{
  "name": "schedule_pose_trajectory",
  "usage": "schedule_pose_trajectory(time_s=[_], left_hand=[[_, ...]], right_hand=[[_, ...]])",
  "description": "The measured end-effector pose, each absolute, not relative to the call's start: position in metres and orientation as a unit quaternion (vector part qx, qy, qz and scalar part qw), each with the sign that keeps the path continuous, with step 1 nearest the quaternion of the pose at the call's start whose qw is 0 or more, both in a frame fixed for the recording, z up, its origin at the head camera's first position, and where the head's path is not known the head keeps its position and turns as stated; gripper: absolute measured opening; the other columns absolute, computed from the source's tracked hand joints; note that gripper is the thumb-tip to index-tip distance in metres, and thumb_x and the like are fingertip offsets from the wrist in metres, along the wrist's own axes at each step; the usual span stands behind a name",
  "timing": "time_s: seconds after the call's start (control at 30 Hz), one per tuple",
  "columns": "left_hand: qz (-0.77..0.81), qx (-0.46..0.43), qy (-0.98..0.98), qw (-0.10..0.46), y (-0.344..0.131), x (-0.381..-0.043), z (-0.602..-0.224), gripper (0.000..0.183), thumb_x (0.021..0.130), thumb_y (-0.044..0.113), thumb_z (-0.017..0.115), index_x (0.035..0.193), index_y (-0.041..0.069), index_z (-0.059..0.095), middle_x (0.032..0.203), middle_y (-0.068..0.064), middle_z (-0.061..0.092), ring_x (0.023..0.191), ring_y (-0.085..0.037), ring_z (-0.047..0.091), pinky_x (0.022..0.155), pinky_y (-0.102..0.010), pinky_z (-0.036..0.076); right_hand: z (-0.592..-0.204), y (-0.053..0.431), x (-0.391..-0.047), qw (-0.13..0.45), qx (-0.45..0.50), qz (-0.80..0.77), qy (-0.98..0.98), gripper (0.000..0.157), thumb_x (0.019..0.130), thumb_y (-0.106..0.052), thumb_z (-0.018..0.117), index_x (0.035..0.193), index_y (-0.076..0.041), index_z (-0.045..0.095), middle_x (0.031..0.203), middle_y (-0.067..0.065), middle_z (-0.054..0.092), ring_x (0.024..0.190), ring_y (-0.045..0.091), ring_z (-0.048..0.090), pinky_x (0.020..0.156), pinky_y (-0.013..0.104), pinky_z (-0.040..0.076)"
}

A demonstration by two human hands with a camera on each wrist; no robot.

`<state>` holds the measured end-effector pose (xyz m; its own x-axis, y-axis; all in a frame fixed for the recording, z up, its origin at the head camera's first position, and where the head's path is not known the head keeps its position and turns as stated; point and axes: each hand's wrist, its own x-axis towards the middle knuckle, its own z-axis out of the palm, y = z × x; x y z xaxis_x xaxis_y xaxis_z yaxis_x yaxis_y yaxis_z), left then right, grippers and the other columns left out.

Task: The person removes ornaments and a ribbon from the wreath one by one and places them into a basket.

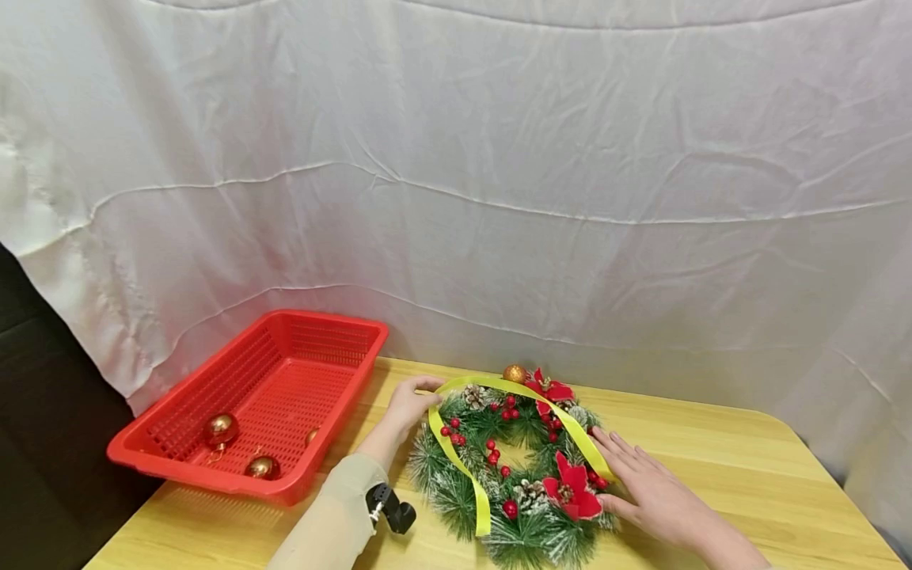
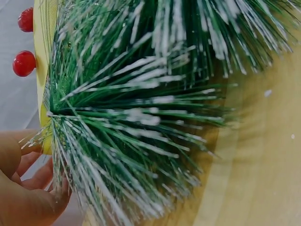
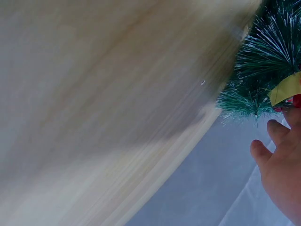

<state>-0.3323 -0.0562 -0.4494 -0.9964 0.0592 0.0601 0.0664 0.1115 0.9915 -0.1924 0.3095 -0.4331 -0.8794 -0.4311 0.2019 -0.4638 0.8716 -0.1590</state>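
Observation:
A green wreath [image 1: 520, 538] with white-frosted tips, red berries, pine cones and red flowers lies on the table. A yellow ribbon [image 1: 523, 389] loops loosely over it, one end hanging toward the front left and the other by the right side. My left hand [image 1: 411, 410] is at the wreath's upper left, its thumb and fingers pinching the ribbon at its bend; in the left wrist view, frosted needles [image 2: 127, 115] partly cover the fingertips. Against the wreath's right edge, near the ribbon's end, rests my right hand [image 1: 651, 491] with fingers extended.
To the left stands a red plastic basket [image 1: 285, 313] holding several shiny gold-brown baubles [image 1: 221, 430]. A glittery orange ball [image 1: 514, 373] sits at the wreath's back edge. Behind the wooden table [image 1: 734, 467] hangs a pale curtain [image 1: 499, 158].

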Motion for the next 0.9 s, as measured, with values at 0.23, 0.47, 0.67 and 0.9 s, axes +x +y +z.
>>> schedule_pose_trajectory(time_s=[0.23, 0.47, 0.67, 0.9], left_hand=[[-0.661, -0.053, -0.747, 0.044, -0.058, -0.33, -0.434, 0.021, 0.081, -0.004, 0.066, 0.102, -0.008, 0.068, 0.092, -0.014, 0.067, 0.076, -0.017, 0.059, 0.066, -0.027, 0.052], [-0.72, -0.074, -0.687, 0.063, -0.057, -0.325, -0.404, 0.02, 0.083, -0.003, 0.068, 0.1, -0.012, 0.066, 0.083, -0.008, 0.065, 0.073, -0.013, 0.062, 0.075, -0.029, 0.053], [-0.733, -0.11, -0.666, 0.084, -0.054, -0.315, -0.377, 0.017, 0.082, -0.004, 0.068, 0.098, -0.011, 0.067, 0.081, -0.007, 0.066, 0.073, -0.018, 0.062, 0.074, -0.031, 0.053], [-0.743, -0.139, -0.648, 0.092, -0.051, -0.303, -0.352, 0.015, 0.083, -0.003, 0.068, 0.097, -0.009, 0.067, 0.085, -0.007, 0.066, 0.077, -0.017, 0.062, 0.078, -0.032, 0.051]], right_hand=[[-0.434, 0.31, -0.193, 0.092, 0.242, 0.1, -0.961, 0.078, 0.091, -0.057, 0.052, 0.15, -0.01, 0.031, 0.154, 0.007, 0.027, 0.139, 0.032, 0.025, 0.104, 0.009, -0.01], [-0.433, 0.31, -0.191, 0.091, 0.244, 0.105, -0.96, 0.078, 0.091, -0.056, 0.052, 0.15, -0.01, 0.031, 0.155, 0.006, 0.026, 0.139, 0.031, 0.023, 0.104, 0.01, -0.009], [-0.433, 0.309, -0.191, 0.101, 0.251, 0.107, -0.957, 0.077, 0.091, -0.055, 0.054, 0.15, -0.011, 0.031, 0.154, 0.006, 0.027, 0.14, 0.026, 0.022, 0.105, 0.01, -0.008], [-0.435, 0.31, -0.192, 0.103, 0.251, 0.101, -0.957, 0.077, 0.09, -0.055, 0.054, 0.15, -0.01, 0.032, 0.154, 0.006, 0.027, 0.14, 0.029, 0.024, 0.104, 0.009, -0.009]])
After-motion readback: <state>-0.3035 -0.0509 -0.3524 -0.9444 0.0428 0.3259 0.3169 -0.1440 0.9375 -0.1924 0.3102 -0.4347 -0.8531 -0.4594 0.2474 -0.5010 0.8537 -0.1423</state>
